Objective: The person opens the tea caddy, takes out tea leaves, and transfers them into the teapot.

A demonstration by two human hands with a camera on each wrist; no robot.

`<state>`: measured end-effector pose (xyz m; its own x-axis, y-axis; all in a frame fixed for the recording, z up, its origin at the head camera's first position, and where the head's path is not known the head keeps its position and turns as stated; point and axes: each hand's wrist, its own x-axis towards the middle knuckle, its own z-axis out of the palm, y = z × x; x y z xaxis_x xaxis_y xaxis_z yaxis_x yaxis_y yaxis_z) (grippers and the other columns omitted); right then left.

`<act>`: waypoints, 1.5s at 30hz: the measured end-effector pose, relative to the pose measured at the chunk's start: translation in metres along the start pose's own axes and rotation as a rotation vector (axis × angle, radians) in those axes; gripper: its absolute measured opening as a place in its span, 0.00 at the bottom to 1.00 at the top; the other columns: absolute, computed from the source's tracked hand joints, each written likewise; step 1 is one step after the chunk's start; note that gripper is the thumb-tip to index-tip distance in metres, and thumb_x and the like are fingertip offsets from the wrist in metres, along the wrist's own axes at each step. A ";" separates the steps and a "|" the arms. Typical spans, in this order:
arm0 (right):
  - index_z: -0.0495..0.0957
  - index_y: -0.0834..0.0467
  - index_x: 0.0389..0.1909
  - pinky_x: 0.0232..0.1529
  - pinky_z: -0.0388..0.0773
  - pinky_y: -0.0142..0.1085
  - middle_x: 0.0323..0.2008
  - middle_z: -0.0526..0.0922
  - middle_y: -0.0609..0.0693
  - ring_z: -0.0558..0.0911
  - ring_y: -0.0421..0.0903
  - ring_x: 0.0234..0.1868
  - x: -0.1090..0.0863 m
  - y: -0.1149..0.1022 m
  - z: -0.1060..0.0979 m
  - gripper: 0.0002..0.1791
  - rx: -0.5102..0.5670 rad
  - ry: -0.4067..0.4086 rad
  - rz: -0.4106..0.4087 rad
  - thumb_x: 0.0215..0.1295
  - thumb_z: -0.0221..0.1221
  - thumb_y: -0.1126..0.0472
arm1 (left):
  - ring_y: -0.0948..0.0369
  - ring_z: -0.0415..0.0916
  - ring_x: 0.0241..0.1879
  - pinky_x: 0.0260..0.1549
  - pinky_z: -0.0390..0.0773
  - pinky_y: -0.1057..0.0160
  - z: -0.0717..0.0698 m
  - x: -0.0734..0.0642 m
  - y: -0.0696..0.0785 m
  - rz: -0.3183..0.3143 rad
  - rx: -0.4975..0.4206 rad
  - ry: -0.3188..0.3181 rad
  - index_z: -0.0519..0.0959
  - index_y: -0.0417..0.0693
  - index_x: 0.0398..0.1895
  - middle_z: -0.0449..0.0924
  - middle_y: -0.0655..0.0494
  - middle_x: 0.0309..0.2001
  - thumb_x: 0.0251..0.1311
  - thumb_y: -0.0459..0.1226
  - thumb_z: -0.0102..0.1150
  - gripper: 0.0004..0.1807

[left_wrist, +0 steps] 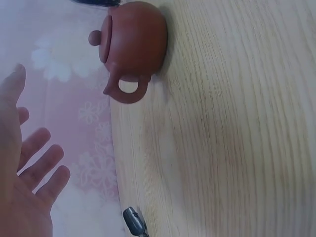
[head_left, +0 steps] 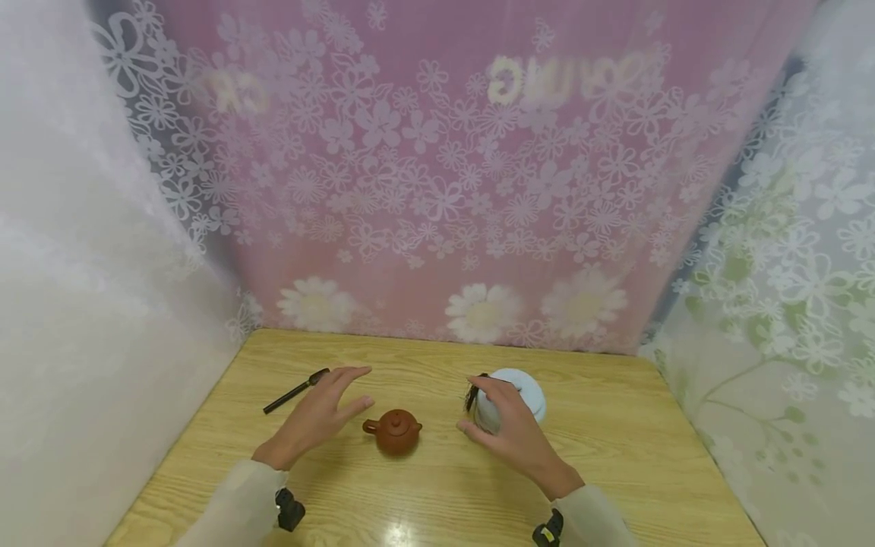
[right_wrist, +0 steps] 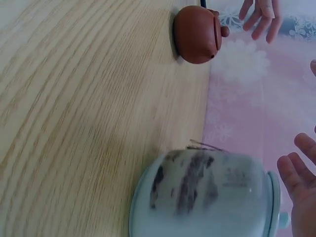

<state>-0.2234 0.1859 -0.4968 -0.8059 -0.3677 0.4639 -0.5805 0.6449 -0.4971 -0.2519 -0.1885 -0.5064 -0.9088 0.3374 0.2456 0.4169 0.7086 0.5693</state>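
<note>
My left hand [head_left: 316, 416] hovers over the table, fingers extended and thumb apart, holding nothing. Just right of it stands a small reddish-brown clay teapot [head_left: 398, 435], lid on, its handle towards that hand and its spout to the right. Beyond the left hand lies a dark tea scoop [head_left: 290, 396], partly hidden by the fingers. On the other side, my right hand [head_left: 514, 427] is raised with loosely bent fingers in front of a pale lidded jar [right_wrist: 202, 197]. In the right wrist view, dark ink-like markings show on the jar, and the fingers are beside its lid.
A dark tassel [head_left: 471, 397] hangs at the jar's left side. The wood-grain table [head_left: 437, 494] meets a pink floral curtain [head_left: 410, 228] at its far edge. Pale curtains enclose it on the left [head_left: 102, 266] and right.
</note>
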 end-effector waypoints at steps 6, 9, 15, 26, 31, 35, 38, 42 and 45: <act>0.72 0.49 0.79 0.68 0.79 0.60 0.74 0.77 0.50 0.79 0.55 0.72 0.010 -0.007 0.017 0.42 0.039 -0.035 0.028 0.68 0.76 0.44 | 0.44 0.71 0.77 0.70 0.75 0.34 0.011 0.005 0.007 0.017 -0.019 -0.023 0.74 0.58 0.79 0.72 0.51 0.77 0.78 0.57 0.62 0.32; 0.73 0.46 0.79 0.65 0.81 0.59 0.74 0.78 0.49 0.82 0.53 0.66 0.014 -0.009 0.026 0.42 0.075 -0.063 0.062 0.67 0.76 0.42 | 0.46 0.73 0.75 0.70 0.76 0.36 0.017 0.005 0.011 0.038 -0.021 -0.012 0.77 0.58 0.76 0.76 0.52 0.74 0.77 0.51 0.66 0.28; 0.72 0.46 0.80 0.64 0.84 0.55 0.73 0.78 0.49 0.82 0.56 0.66 0.021 -0.011 0.044 0.43 0.186 -0.128 0.107 0.67 0.77 0.47 | 0.49 0.76 0.71 0.68 0.79 0.39 0.028 0.006 0.016 0.070 -0.042 0.016 0.81 0.59 0.71 0.80 0.55 0.70 0.76 0.50 0.68 0.24; 0.72 0.53 0.80 0.66 0.83 0.54 0.72 0.78 0.58 0.79 0.63 0.70 0.028 -0.007 0.073 0.42 0.330 -0.204 0.101 0.70 0.74 0.46 | 0.47 0.79 0.66 0.62 0.83 0.39 0.045 0.005 0.015 0.166 -0.023 0.053 0.85 0.52 0.64 0.84 0.50 0.65 0.71 0.43 0.73 0.21; 0.71 0.54 0.80 0.66 0.84 0.52 0.72 0.79 0.59 0.80 0.61 0.69 0.029 -0.001 0.086 0.41 0.359 -0.231 0.099 0.71 0.73 0.45 | 0.49 0.80 0.65 0.59 0.85 0.43 0.051 0.004 0.012 0.157 -0.024 0.035 0.85 0.49 0.63 0.84 0.52 0.64 0.72 0.44 0.72 0.20; 0.72 0.55 0.80 0.66 0.84 0.50 0.73 0.78 0.57 0.80 0.59 0.69 0.029 0.001 0.093 0.41 0.365 -0.251 0.123 0.71 0.73 0.44 | 0.48 0.80 0.63 0.58 0.86 0.43 0.054 0.004 0.012 0.147 -0.036 0.017 0.85 0.48 0.61 0.85 0.53 0.62 0.73 0.45 0.70 0.19; 0.72 0.57 0.79 0.66 0.84 0.50 0.73 0.78 0.55 0.80 0.58 0.69 0.028 0.001 0.097 0.41 0.368 -0.271 0.131 0.72 0.72 0.44 | 0.49 0.81 0.61 0.57 0.86 0.44 0.055 0.003 0.012 0.158 -0.037 0.014 0.86 0.48 0.59 0.85 0.53 0.60 0.73 0.44 0.70 0.16; 0.72 0.58 0.79 0.66 0.83 0.51 0.73 0.78 0.54 0.81 0.58 0.69 0.025 0.000 0.101 0.41 0.360 -0.290 0.132 0.72 0.72 0.44 | 0.51 0.81 0.59 0.54 0.88 0.49 0.059 0.003 0.008 0.155 -0.062 0.000 0.87 0.51 0.58 0.85 0.54 0.59 0.74 0.44 0.69 0.14; 0.73 0.57 0.78 0.66 0.84 0.50 0.72 0.79 0.54 0.82 0.56 0.68 0.023 0.000 0.104 0.40 0.358 -0.289 0.135 0.72 0.72 0.44 | 0.53 0.82 0.59 0.53 0.89 0.54 0.062 0.003 0.005 0.149 -0.079 -0.007 0.87 0.53 0.57 0.85 0.56 0.58 0.74 0.45 0.70 0.14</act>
<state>-0.2543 0.1079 -0.5629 -0.8468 -0.5004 0.1804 -0.4312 0.4472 -0.7836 -0.2516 -0.1451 -0.5514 -0.8365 0.4400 0.3266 0.5443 0.5992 0.5870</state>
